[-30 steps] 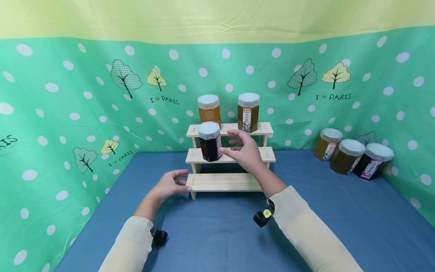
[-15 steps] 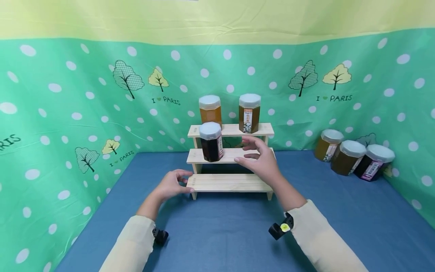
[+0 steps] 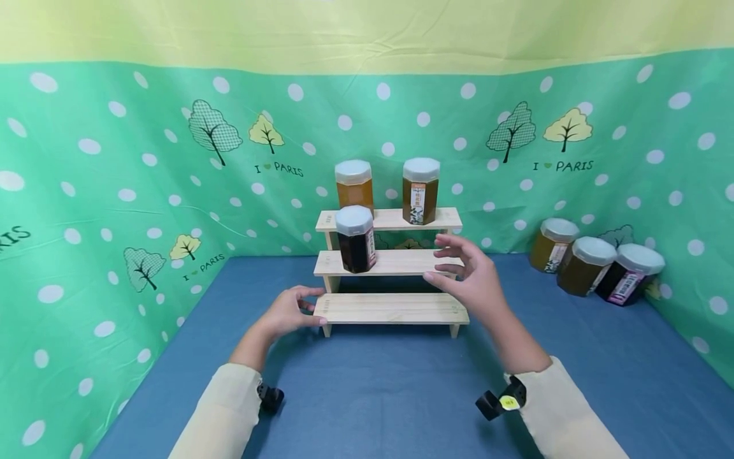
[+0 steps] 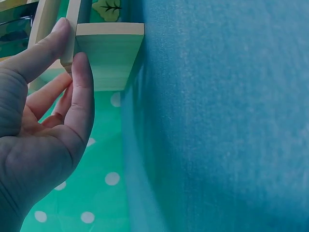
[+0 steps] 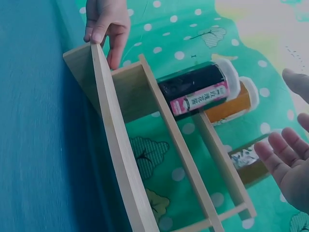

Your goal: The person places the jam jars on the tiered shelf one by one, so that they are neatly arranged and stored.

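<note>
My left hand (image 3: 291, 313) pinches the left end of the lowest step of a three-tier wooden display stand (image 3: 390, 308); in the left wrist view its thumb and fingers lie on both faces of the board. On the middle step, at the left, stands a dark jar (image 3: 357, 250) with a white lid and pink label. The top step bears an amber honey jar (image 3: 354, 192) at left and a brown honey jar (image 3: 420, 194) at right. My right hand (image 3: 474, 280) hovers by the stand's right end, fingers spread and holding nothing.
Three more lidded jars stand at the right by the backdrop: a golden one (image 3: 550, 245), a brown one (image 3: 583, 268) and a dark one (image 3: 627, 277). A green dotted cloth (image 3: 275, 217) hangs behind the blue table cover (image 3: 373, 389).
My right hand has let go of the dark jar on the middle step and moved right, away from it. The left hand stays at the stand's lowest step.
</note>
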Demonstrator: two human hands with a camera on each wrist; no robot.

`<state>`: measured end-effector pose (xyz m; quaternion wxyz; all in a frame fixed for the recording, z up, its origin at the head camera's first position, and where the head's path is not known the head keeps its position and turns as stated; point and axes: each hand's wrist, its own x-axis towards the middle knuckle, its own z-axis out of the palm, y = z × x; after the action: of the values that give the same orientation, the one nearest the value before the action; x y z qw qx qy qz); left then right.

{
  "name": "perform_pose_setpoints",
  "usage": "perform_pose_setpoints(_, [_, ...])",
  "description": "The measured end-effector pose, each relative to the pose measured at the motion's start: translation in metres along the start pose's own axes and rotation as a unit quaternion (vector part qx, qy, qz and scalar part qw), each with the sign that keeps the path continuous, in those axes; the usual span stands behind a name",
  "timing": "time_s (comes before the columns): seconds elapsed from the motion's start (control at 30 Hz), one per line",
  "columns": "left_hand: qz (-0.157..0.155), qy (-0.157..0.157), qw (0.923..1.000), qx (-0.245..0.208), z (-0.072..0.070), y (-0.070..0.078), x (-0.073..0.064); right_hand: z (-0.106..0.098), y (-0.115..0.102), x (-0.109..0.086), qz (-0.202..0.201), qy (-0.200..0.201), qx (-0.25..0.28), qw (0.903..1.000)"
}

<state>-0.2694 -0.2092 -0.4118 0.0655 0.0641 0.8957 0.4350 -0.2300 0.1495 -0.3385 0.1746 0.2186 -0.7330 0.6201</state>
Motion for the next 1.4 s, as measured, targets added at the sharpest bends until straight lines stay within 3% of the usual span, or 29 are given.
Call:
perform_pose_setpoints(0.3, [0.000,-0.007,1.0000,0.002,-0.001,0.001,0.000,-0.022,-0.001,-0.013,-0.003,0.012,-0.046,0.9989])
perform_pose_setpoints(0.77, [0.005,-0.006,0.9999,-0.011,-0.001,-0.001,0.002,-0.053,-0.002,-0.026,-0.046,0.032,-0.064,0.9964])
perform_pose_setpoints(1.13, [-0.002,-0.010,0.9998,-0.019,0.001,-0.001,0.002,-0.079,-0.005,-0.036,-0.047,0.065,-0.083,0.9933])
perform_pose_setpoints(1.4, [0.007,-0.012,0.9997,-0.018,0.000,-0.004,0.003,-0.100,-0.001,-0.042,-0.056,0.091,-0.130,0.9857])
